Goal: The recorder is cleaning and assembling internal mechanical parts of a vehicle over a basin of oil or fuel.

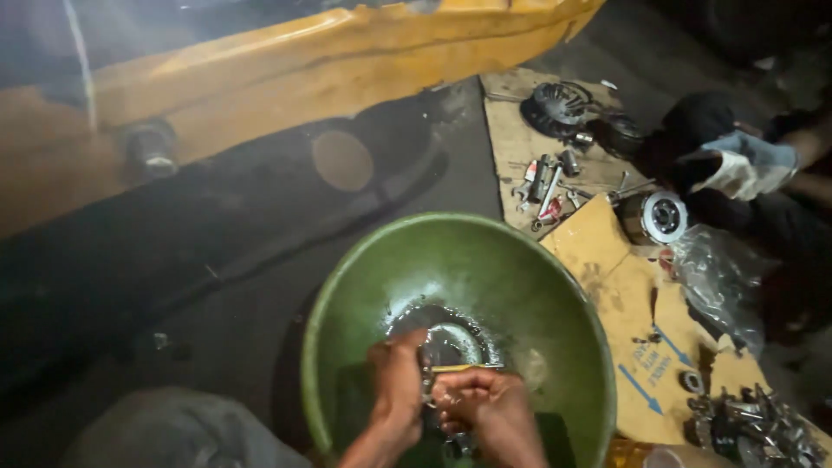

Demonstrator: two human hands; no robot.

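hidden: small metal part (431,384) mostly buried between both hands, tough to identify
left hand (396,387): fingers clamped on it
right hand (485,409): fingers curled round it too
bowl (520,286): green, wet, dark liquid pooled at the bottom

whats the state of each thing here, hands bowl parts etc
left hand: in the bowl, gripping a small metal part
right hand: in the bowl, fingers on the same part
green bowl: upright, dark liquid pooled at the bottom
round metal housing: lying on cardboard, open face showing
plastic bag: crumpled
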